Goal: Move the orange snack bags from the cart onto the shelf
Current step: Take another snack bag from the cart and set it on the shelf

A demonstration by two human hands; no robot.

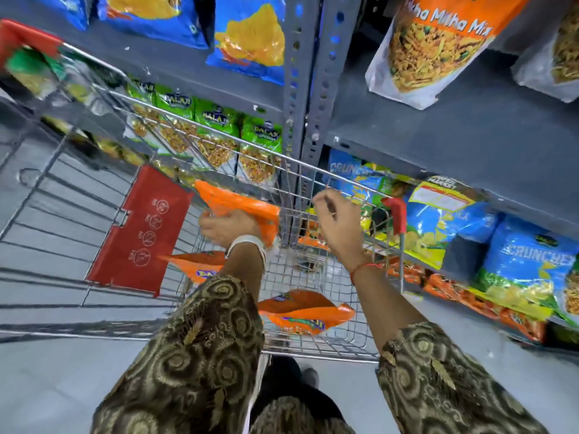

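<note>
Orange snack bags of glossy plastic number three loose in the wire metal shopping cart (313,170): one raised bag (238,205) in the grip of the left hand (228,228), one bag (195,263) lying low beside the left forearm, and one bag (305,311) flat on the basket floor nearest the person. A further patch of orange shows through the far mesh, too blurred to count. On the grey metal shelf (470,130) at upper right stands one large orange-topped mix bag (438,45); more orange packets sit on the lowest shelf at right, smeared by motion.

The left hand reaches forward into the basket, palm down, fingers closed over the lower edge of the raised bag, a pale bangle at the wrist. The right hand (336,220) hovers above the cart's far rim beside the red corner cap (396,214), fingers loosely curled and holding nothing, a red thread round the wrist. Both arms wear patterned olive sleeves. One red plastic flap (141,230) hangs within the cart at left.
</note>
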